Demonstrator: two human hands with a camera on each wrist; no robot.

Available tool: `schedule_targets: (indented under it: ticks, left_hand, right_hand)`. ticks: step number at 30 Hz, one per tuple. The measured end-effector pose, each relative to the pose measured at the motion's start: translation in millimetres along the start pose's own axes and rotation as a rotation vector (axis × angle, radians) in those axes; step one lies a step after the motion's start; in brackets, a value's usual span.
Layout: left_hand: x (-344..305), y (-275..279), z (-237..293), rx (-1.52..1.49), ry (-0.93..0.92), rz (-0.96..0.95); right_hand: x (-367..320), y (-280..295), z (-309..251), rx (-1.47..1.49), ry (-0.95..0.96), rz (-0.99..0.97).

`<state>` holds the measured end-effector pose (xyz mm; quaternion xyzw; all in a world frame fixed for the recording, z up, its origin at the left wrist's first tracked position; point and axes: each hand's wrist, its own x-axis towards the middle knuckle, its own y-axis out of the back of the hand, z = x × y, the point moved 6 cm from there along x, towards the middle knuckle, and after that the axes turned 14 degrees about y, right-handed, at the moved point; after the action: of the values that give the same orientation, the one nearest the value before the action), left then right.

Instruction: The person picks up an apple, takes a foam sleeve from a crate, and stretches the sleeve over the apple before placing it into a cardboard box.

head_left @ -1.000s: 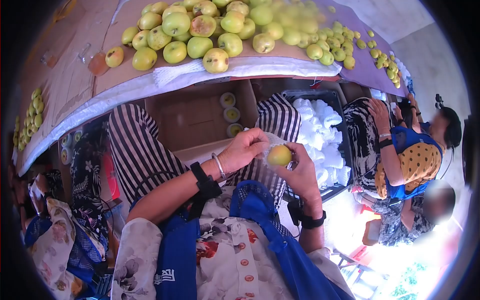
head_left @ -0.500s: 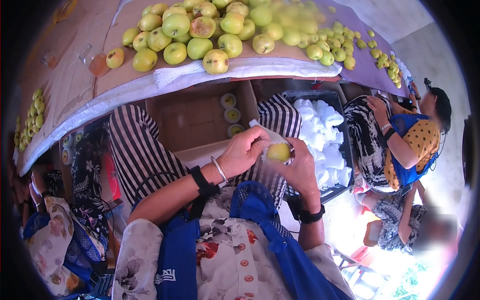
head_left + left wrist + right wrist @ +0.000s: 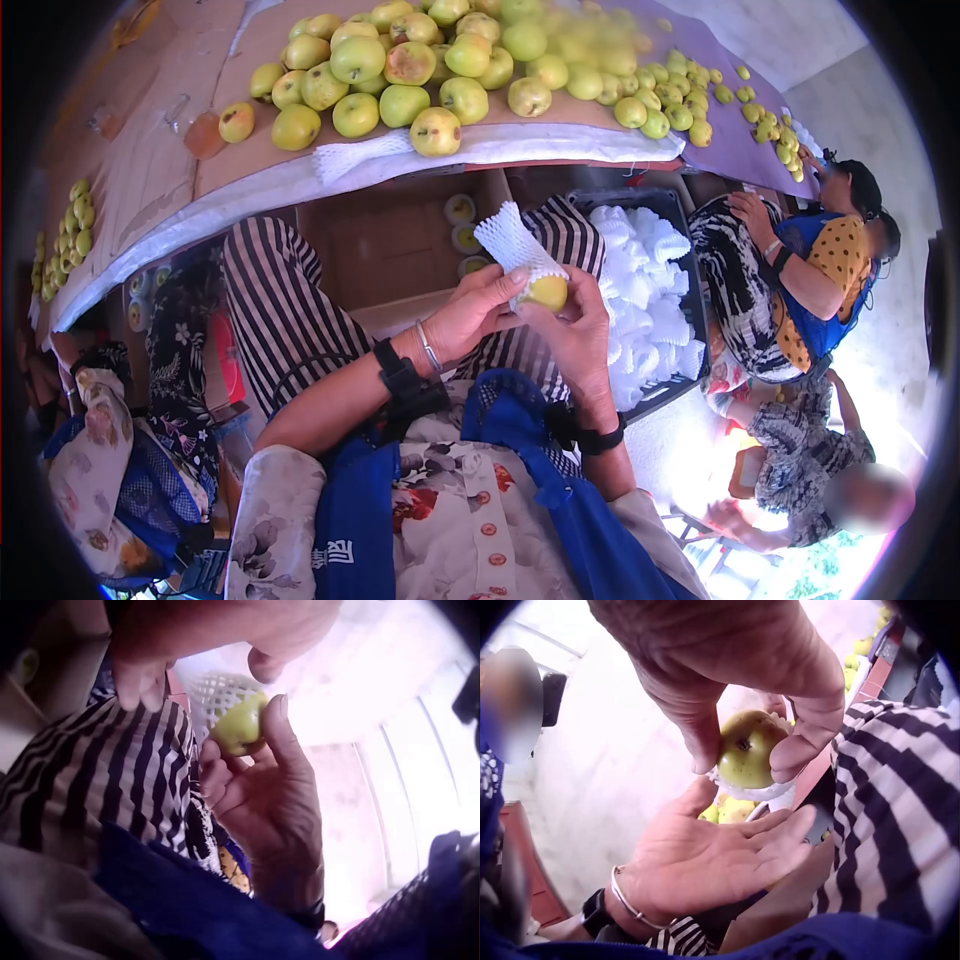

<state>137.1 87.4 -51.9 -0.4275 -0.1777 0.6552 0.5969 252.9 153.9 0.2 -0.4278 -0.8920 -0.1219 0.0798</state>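
My right hand pinches a yellow-green apple between thumb and fingers above the lap. A white foam net sleeve covers one side of it and sticks out beyond. The right wrist view shows the bare end of the apple, with its dark dimple, between the right fingers. Beside it, my left hand has its palm turned up and fingers extended, the thumb tip right at the net. In the left wrist view the net's mesh lies over part of the apple.
A crate of white foam nets stands by the right knee. In front, a cardboard box holds several wrapped apples along its right side. Loose apples are heaped on the cardboard-covered table. Other people sit at right and left.
The left fingers, which pinched the net, have spread from it. The net now stands up from the apple towards the box. The right hand has shifted slightly left with the apple.
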Motion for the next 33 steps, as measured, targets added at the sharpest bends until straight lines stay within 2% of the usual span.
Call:
schedule_targets:
  ticks: [1,6,9,12,15,18,24,30,33]
  left_hand:
    - [0,-3,-1,-0.064,0.056,-0.077]
    - [0,-4,2,-0.093,0.073,-0.151]
    - [1,-4,-3,-0.142,0.114,-0.195]
    - [-2,-5,0,-0.189,0.118,-0.203]
    - [-4,-8,4,-0.217,0.108,-0.21]
    - [-5,-11,4,-0.213,0.117,-0.216]
    - [-6,-13,4,-0.207,0.141,-0.209]
    - [-5,-11,2,-0.126,0.115,-0.179]
    - [-8,-14,4,-0.077,0.1,-0.153]
  right_hand:
    - [1,-1,-2,0.003,0.025,-0.005]
    - [-1,2,-7,-0.095,0.051,-0.049]
    - [3,-4,-37,-0.643,0.235,-0.217]
    - [5,-1,-41,-0.579,0.292,-0.237]
    - [9,-1,-49,-0.508,0.357,-0.171]
    - [4,3,-37,-0.504,0.273,-0.143]
    - [1,1,-38,-0.457,0.253,-0.082]
    - [6,1,-44,-0.564,0.44,-0.114]
    - [5,3,-34,-0.488,0.261,-0.159]
